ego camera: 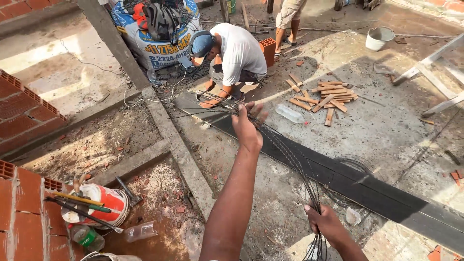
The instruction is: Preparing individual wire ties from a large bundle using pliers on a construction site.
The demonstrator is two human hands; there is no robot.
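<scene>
While stretched between two bare hands, runs as a bundle of thin dark wire (296, 166) almost parallel to the dark plank (372, 188), just on its near side, long axis slanting from far left to near right. Well left of the plank: red brick wall (24, 113) and a red-and-white bucket (108, 200) stuffed with tools, tipped on its side. Just short of the plank's far end: left hand (247, 129), arm at full reach, fingers closed round the upper strands, slightly blurred. Beyond that end: crouching co-worker (239, 53) in a white shirt and blue cap, bent over what appear to be the same strands on the ground. Across the plank, on its far side: clear plastic bottle (289, 113), scattered wood offcuts (328, 96), white bucket (379, 37). On the plank's near side, low and close to the body: right hand (327, 223), fist clamped on the gathered wire where it drops out of view. Hands well apart, left far out, right the nearer, both gripping one bundle.
</scene>
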